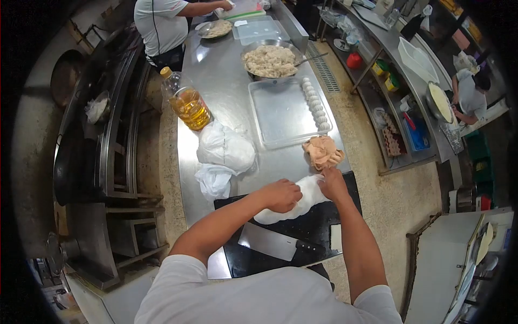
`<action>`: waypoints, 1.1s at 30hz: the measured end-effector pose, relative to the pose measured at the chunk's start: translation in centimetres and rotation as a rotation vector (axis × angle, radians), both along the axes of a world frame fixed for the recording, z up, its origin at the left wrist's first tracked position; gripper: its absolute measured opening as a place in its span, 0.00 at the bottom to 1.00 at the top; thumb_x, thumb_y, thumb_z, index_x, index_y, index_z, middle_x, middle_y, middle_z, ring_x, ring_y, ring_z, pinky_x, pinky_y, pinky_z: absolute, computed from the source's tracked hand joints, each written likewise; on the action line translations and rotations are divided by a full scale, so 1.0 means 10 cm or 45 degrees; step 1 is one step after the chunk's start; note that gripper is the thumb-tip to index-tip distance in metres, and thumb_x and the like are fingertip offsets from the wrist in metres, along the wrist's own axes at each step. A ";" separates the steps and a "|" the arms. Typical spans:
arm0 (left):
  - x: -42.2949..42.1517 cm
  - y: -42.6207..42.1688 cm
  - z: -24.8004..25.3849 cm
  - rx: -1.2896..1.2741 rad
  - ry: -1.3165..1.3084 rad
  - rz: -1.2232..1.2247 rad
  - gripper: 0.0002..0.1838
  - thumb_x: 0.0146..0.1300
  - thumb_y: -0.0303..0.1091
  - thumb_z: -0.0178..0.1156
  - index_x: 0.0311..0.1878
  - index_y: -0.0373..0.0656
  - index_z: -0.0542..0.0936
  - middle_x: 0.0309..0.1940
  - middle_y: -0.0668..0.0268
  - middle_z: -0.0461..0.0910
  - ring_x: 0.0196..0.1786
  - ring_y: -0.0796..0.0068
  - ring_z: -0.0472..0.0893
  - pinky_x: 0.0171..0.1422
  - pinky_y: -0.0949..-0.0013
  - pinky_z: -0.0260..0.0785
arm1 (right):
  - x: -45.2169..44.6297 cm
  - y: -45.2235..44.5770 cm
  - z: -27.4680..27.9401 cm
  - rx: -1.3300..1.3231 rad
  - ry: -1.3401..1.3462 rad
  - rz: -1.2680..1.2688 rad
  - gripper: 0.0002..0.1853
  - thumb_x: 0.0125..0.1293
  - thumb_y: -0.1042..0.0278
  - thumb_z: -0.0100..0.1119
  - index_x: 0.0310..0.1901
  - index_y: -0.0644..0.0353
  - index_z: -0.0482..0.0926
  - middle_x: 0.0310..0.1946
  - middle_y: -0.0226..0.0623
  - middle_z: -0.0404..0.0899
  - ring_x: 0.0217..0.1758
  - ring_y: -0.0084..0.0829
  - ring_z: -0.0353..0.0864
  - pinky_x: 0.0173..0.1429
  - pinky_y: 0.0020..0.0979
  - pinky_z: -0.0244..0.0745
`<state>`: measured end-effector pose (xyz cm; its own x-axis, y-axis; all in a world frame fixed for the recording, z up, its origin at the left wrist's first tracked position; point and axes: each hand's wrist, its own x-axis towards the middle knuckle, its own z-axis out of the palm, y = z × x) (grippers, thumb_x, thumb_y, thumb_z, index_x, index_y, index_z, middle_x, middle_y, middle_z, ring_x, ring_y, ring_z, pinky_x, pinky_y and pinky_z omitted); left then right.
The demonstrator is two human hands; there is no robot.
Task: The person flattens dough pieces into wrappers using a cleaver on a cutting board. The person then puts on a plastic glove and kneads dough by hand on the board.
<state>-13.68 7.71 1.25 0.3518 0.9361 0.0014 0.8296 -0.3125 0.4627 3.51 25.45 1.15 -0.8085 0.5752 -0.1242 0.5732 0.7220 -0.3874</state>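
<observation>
A soft white bundle point(297, 208), either dough or something in plastic, lies on a black cutting board point(234, 264). My left hand point(281, 195) rests on its left side with the fingers curled in. At the bundle's far right end, my right hand point(333, 186) pinches the white material. Just beyond that hand sits a crumpled orange-tan cloth point(322, 152). A cleaver point(267, 241) with a black handle lies flat on the board, nearer to me than the bundle. Both sets of fingertips are partly hidden.
A clear tray point(280, 116) holds a row of white dough balls point(314, 102). Behind it stands a bowl of pale filling point(270, 60). An oil bottle point(189, 105) and a white plastic bag point(225, 147) stand left. Co-workers point(161, 27) work at the far left and right.
</observation>
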 end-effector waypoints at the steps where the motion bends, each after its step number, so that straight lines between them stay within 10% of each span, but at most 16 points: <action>1: -0.02 -0.06 0.06 -0.116 -0.027 -0.012 0.10 0.63 0.37 0.62 0.44 0.44 0.78 0.44 0.61 0.80 0.53 0.55 0.80 0.62 0.52 0.68 | 0.01 0.00 -0.01 -0.025 0.004 0.012 0.23 0.57 0.71 0.69 0.54 0.67 0.76 0.48 0.52 0.81 0.53 0.54 0.78 0.59 0.48 0.73; 5: 0.00 -0.15 -0.01 -0.177 -0.048 0.110 0.19 0.62 0.38 0.65 0.55 0.46 0.76 0.45 0.60 0.82 0.53 0.53 0.81 0.63 0.50 0.68 | 0.02 0.03 -0.07 -0.046 -0.004 0.067 0.20 0.57 0.71 0.69 0.50 0.66 0.77 0.47 0.51 0.81 0.52 0.54 0.78 0.58 0.49 0.73; 12: 0.04 -0.10 0.14 -0.447 0.005 0.400 0.13 0.58 0.37 0.69 0.46 0.46 0.83 0.44 0.61 0.83 0.54 0.55 0.81 0.59 0.52 0.72 | 0.07 -0.07 0.01 0.056 0.013 0.031 0.15 0.58 0.67 0.69 0.45 0.63 0.82 0.44 0.52 0.82 0.52 0.53 0.79 0.59 0.49 0.74; 17: -0.06 -0.25 -0.11 0.127 -0.075 0.095 0.08 0.57 0.32 0.69 0.40 0.46 0.83 0.38 0.62 0.83 0.48 0.55 0.83 0.54 0.53 0.74 | 0.05 -0.05 0.11 0.048 -0.162 0.066 0.15 0.58 0.64 0.69 0.45 0.61 0.84 0.47 0.51 0.82 0.54 0.52 0.80 0.62 0.48 0.75; 24: -0.06 -0.94 0.68 -0.025 -0.359 0.296 0.10 0.60 0.30 0.68 0.44 0.45 0.82 0.40 0.62 0.84 0.44 0.61 0.85 0.50 0.58 0.77 | 0.26 -0.10 0.27 -0.046 -0.157 0.231 0.13 0.62 0.65 0.66 0.44 0.63 0.82 0.41 0.53 0.84 0.50 0.55 0.82 0.57 0.51 0.76; 30: -0.08 -1.36 0.61 -0.124 -1.568 0.930 0.11 0.69 0.36 0.65 0.52 0.45 0.81 0.48 0.61 0.85 0.51 0.63 0.85 0.57 0.56 0.78 | 0.58 -0.41 0.97 -0.221 -0.082 0.137 0.12 0.64 0.66 0.65 0.45 0.62 0.81 0.38 0.56 0.84 0.45 0.58 0.84 0.49 0.51 0.77; 32: 0.14 -1.27 0.38 0.038 -3.050 0.657 0.19 0.73 0.45 0.60 0.57 0.41 0.77 0.53 0.56 0.83 0.57 0.56 0.82 0.66 0.51 0.73 | 0.71 -0.48 1.16 -0.254 -0.051 0.124 0.12 0.63 0.67 0.66 0.46 0.61 0.81 0.36 0.56 0.84 0.43 0.57 0.85 0.48 0.49 0.78; 33: 0.19 -1.23 0.30 -0.116 -3.111 0.526 0.23 0.75 0.49 0.54 0.62 0.42 0.74 0.58 0.53 0.80 0.64 0.51 0.78 0.73 0.45 0.67 | 0.78 -0.52 1.26 -0.302 0.046 0.041 0.13 0.63 0.68 0.66 0.47 0.62 0.81 0.36 0.56 0.84 0.42 0.56 0.85 0.46 0.48 0.78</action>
<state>-11.83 -4.62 4.22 -0.3128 0.9457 -0.0880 -0.9260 -0.2830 0.2498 11.34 20.29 13.71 -0.8325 0.5071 -0.2231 0.5338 0.6264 -0.5680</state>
